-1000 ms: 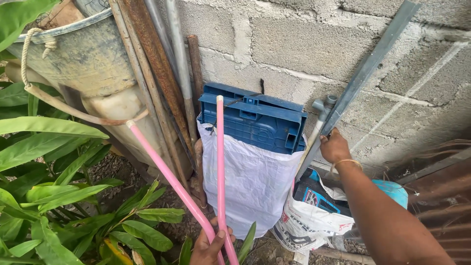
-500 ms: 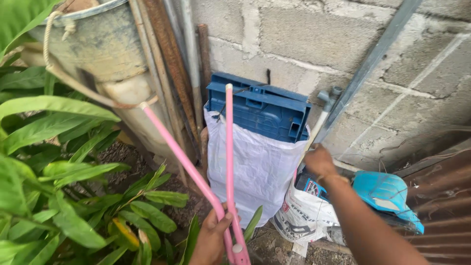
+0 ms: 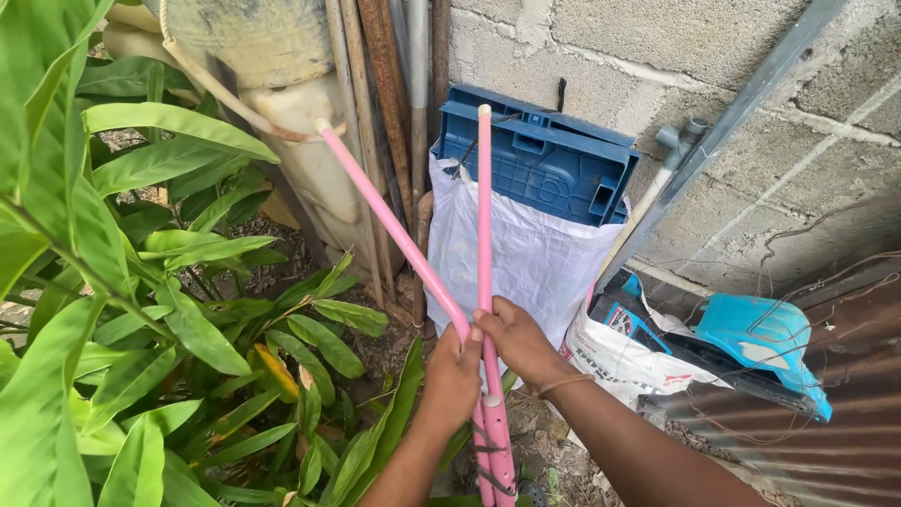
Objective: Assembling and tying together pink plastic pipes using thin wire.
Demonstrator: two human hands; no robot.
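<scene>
Both my forearms reach up from the bottom of the view, bare to the elbow, and my hands meet in the middle. My left hand (image 3: 452, 364) is closed in a fist, knuckles up, thumb tip pointing toward the other hand. My right hand (image 3: 519, 340) is just beside it, touching, fingers curled shut, palm turned left. A thin band circles my right wrist.

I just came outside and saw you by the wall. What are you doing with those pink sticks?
A person holds two pink sticks, one in each hand. The left hand has its grip on the slanted stick, the right hand on the upright stick. The sticks meet low down, in front of a white sack and a blue crate against the block wall.
</scene>
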